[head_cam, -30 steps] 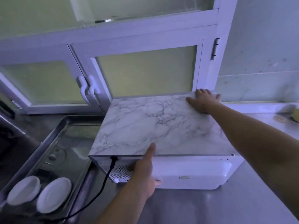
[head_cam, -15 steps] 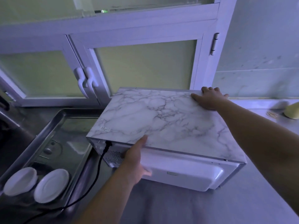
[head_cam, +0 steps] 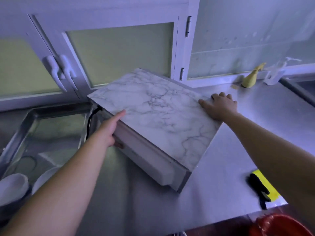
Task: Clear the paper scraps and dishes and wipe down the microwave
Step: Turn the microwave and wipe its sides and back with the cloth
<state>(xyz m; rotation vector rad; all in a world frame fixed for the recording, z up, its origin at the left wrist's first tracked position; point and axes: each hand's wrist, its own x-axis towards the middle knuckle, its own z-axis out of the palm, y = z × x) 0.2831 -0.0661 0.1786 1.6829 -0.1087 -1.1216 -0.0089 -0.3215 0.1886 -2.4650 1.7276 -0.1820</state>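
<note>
The microwave [head_cam: 158, 114], white with a marble-patterned top, stands skewed on the steel counter [head_cam: 230, 159], its back panel facing me. My left hand [head_cam: 109, 132] grips its near left corner, thumb on top and fingers curled on the back panel. My right hand [head_cam: 219, 104] grips the far right corner, palm on top and fingers over the edge. Two white dishes [head_cam: 13, 186] lie in the steel sink [head_cam: 22, 126] at the lower left. A yellow and black cloth [head_cam: 262, 188] lies on the counter under my right forearm.
The microwave's black power cord [head_cam: 89, 123] hangs by the sink edge. White cabinet doors [head_cam: 119, 51] with handles stand close behind. A yellow spray bottle [head_cam: 250, 77] and a clear dispenser [head_cam: 276, 72] sit at the back right. A red bucket [head_cam: 279, 225] is below the counter's front edge.
The microwave has turned, its left end swinging away from me and its right end toward the counter's open side. Both hands stayed on its corners. The view shifted right, showing cloth and bucket.
</note>
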